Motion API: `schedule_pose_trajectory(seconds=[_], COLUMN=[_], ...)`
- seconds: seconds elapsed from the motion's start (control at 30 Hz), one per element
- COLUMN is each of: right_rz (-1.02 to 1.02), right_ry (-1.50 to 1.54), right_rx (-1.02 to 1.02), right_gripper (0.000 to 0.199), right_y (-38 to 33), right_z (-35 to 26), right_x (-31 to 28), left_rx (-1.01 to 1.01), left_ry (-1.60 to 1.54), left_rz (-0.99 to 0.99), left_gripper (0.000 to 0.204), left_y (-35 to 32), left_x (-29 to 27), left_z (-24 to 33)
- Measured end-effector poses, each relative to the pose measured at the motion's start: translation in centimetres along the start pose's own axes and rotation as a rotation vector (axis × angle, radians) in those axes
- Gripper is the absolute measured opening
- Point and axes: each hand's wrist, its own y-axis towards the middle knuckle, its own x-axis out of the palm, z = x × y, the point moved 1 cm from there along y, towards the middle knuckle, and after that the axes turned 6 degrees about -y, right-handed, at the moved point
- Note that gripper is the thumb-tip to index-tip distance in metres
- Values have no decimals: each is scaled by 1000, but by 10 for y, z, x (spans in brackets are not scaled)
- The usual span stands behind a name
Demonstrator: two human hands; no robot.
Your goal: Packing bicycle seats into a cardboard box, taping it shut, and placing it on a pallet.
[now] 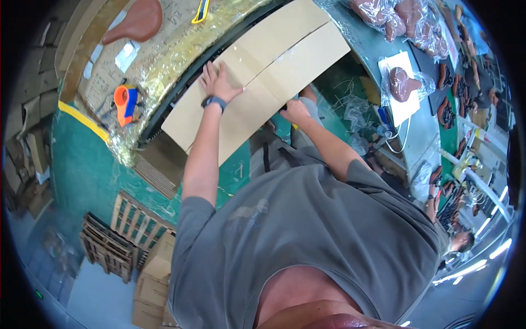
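A long cardboard box (257, 82) lies in front of me, its two top flaps meeting along a seam. My left hand (220, 86) rests flat on the top with fingers spread, a dark watch on its wrist. At the near right edge of the box is my right hand (297, 111), its fingers curled in. A small dark piece shows at those fingers; I cannot tell what it is. Left of the box, an orange and blue tape dispenser (126, 104) sits on a tape-covered bench (170, 46).
On that bench lie a brown bicycle saddle (139, 22) and a yellow utility knife (201, 11). Bagged saddles (397, 19) and a single saddle (402, 85) lie on the right bench (419, 140). Wooden pallets (112, 247) and flat cardboard (156, 167) stand lower left. People are at the right.
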Motion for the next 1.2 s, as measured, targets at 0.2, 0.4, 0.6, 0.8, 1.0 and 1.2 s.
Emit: schedule_pose_trajectory(seconds=[0.2, 0.4, 0.6, 0.8, 1.0, 1.2], right_rz=[-339, -164, 219, 292, 76, 25], right_ry=[143, 274, 399, 588, 289, 69], right_rx=[-416, -366, -616, -1202, -1426, -1456], right_gripper=[43, 45, 57, 63, 54, 47], right_y=[-82, -120, -139, -146, -163, -111], right_z=[-7, 21, 23, -10, -137, -279], right_x=[-70, -201, -281, -287, -270, -138], left_rx=[-56, -58, -268, -49, -173, -344], left_ry=[-45, 93, -480, -1936, -2453, -1984], left_rz=[278, 264, -15, 146, 605, 1065], left_gripper=[101, 89, 79, 69, 52, 53], left_y=[-44, -95, -88, -217, -300, -359], left_x=[79, 107, 51, -112, -124, -144], left_z=[57, 78, 75, 217, 148, -119])
